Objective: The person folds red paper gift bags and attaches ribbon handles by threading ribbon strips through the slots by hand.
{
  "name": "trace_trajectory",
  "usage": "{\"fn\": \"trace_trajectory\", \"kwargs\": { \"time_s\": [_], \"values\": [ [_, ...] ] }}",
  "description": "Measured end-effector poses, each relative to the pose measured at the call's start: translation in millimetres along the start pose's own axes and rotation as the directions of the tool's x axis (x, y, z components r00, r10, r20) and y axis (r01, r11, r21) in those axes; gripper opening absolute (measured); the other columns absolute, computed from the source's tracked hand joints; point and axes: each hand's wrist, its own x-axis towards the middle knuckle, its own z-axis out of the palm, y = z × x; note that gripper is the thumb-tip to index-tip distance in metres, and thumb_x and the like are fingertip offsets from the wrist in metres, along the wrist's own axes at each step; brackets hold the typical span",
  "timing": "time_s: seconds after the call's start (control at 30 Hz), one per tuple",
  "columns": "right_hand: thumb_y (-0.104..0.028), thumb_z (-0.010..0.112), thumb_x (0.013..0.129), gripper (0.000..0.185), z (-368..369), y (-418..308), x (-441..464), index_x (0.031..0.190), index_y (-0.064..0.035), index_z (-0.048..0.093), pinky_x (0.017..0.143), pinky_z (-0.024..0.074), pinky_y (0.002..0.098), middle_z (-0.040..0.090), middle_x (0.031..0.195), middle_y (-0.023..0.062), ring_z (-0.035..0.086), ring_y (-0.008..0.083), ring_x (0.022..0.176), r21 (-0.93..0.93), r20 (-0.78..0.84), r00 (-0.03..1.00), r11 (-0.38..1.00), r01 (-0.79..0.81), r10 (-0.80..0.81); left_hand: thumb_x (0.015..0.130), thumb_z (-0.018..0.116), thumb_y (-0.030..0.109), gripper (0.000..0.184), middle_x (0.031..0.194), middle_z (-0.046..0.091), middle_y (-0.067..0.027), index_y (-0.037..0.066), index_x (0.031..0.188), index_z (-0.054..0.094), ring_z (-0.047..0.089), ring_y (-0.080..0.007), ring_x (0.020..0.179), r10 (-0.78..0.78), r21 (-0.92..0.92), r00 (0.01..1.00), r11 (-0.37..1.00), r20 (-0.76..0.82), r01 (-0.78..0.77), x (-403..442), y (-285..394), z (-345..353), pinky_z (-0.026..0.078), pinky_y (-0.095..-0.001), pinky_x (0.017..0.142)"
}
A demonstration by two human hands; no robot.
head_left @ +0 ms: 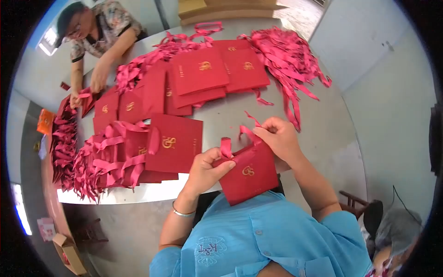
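A small red paper gift bag [249, 175] with a gold emblem is held tilted just above my lap, at the near edge of the table. My left hand [210, 168] grips its upper left edge, thumb on the front face. A pink ribbon handle [248, 134] loops up from the bag's opening. At the upper right corner, my right hand [279, 138] pinches the ribbon, its loose end sticking out past the fingers. Just left of my left hand lies a larger red bag [177, 143] with the same kind of emblem.
Flat red bags [200, 69] are stacked mid-table. A heap of pink ribbons [288, 55] lies at the far right, and bags with ribbon handles [115, 147] crowd the left. Across the table, a co-worker [104, 41] handles a red bag. An open cardboard box [69, 254] stands lower left.
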Motion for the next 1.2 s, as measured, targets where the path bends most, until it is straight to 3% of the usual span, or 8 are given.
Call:
{"fn": "trace_trajectory", "kwargs": {
  "time_s": [0.13,0.2,0.33,0.53,0.63,0.83,0.97,1.2],
  "values": [
    [-0.015,0.071,0.084,0.017,-4.2,-10.6,-4.7,0.087,0.0010,0.066,0.061,0.0451,0.0246,0.065,0.080,0.0030,0.056,0.0085,0.067,0.136,0.133,0.988,0.985,-0.102,0.084,0.085,0.068,-0.001,0.016,0.098,0.066,-0.0002,0.002,0.100,0.064,0.059,-0.0049,0.087,0.039,-0.066,0.995,0.997,-0.091,-0.045,-1.2,0.2,3.3,0.050,-0.0225,0.077],
    [-0.011,0.070,0.085,0.023,-2.8,-9.9,-10.5,0.104,0.0003,0.065,0.072,0.0481,0.0241,0.067,0.092,0.0020,0.060,0.0087,0.079,0.531,0.362,0.906,0.751,-0.393,0.219,0.085,0.067,-0.001,0.015,0.099,0.066,-0.0005,0.002,0.099,0.063,0.059,-0.0048,0.088,0.058,-0.127,0.991,0.989,-0.124,-0.073,-0.7,2.4,6.8,0.049,-0.0225,0.077],
    [-0.008,0.070,0.084,0.033,5.1,-32.6,-6.1,0.115,-0.0005,0.062,0.079,0.0500,0.0258,0.066,0.101,0.0027,0.061,0.0098,0.088,0.432,0.449,0.874,0.812,-0.392,0.183,0.085,0.066,-0.003,0.014,0.099,0.066,-0.0014,0.002,0.098,0.062,0.059,-0.0063,0.089,0.186,-0.121,0.953,0.968,-0.239,-0.219,-4.1,20.6,5.7,0.049,-0.0229,0.079],
    [-0.011,0.074,0.079,0.034,27.6,-117.8,62.6,0.110,-0.0006,0.064,0.083,0.0485,0.0282,0.067,0.097,0.0028,0.060,0.0105,0.091,0.299,0.512,0.720,0.883,0.361,-0.468,0.081,0.070,-0.004,0.019,0.088,0.065,-0.0029,-0.003,0.099,0.064,0.057,-0.0072,0.074,0.675,0.378,0.591,0.737,-0.441,-0.560,-37.0,104.2,-6.6,0.047,-0.0211,0.066],
    [-0.018,0.078,0.076,0.039,69.7,-135.6,105.0,0.107,0.0004,0.063,0.074,0.0469,0.0282,0.067,0.088,0.0049,0.058,0.0089,0.081,0.292,0.623,0.563,0.829,0.476,-0.543,0.090,0.057,-0.005,0.017,0.114,0.064,-0.0146,-0.007,0.107,0.059,0.061,-0.0207,0.106,0.625,0.365,0.443,0.758,-0.643,-0.540,-37.4,117.9,-14.2,0.049,-0.0324,0.092],
    [-0.021,0.080,0.074,0.060,148.6,-69.0,109.9,0.123,0.0008,0.053,0.094,0.0487,0.0355,0.061,0.118,0.0147,0.060,0.0244,0.108,0.260,0.473,0.694,0.839,0.479,-0.543,0.094,0.052,-0.001,0.029,0.126,0.057,-0.0212,-0.010,0.122,0.051,0.058,-0.0252,0.115,0.381,0.211,0.517,0.910,-0.767,-0.357,-63.3,52.4,-51.4,0.046,-0.0346,0.100],
    [-0.020,0.078,0.075,0.060,120.8,-50.4,82.4,0.124,0.0004,0.051,0.095,0.0477,0.0375,0.056,0.122,0.0178,0.058,0.0287,0.111,-0.007,0.341,0.743,0.789,0.615,-0.576,0.095,0.052,0.000,0.029,0.124,0.058,-0.0202,-0.010,0.122,0.051,0.058,-0.0243,0.115,0.362,0.207,0.572,0.925,-0.736,-0.319,-78.1,50.4,-54.0,0.046,-0.0334,0.100],
    [-0.043,0.078,0.072,0.092,72.6,-32.2,11.9,0.139,0.0036,0.035,0.108,0.0333,0.0451,0.035,0.142,0.0276,0.040,0.0411,0.128,-0.282,0.563,0.718,0.721,0.632,-0.409,0.092,0.055,-0.005,0.040,0.129,0.055,-0.0198,-0.004,0.129,0.040,0.057,-0.0253,0.117,0.483,0.244,0.550,0.859,-0.682,-0.451,-62.9,49.9,-66.2,0.044,-0.0329,0.101]
  ]
}}
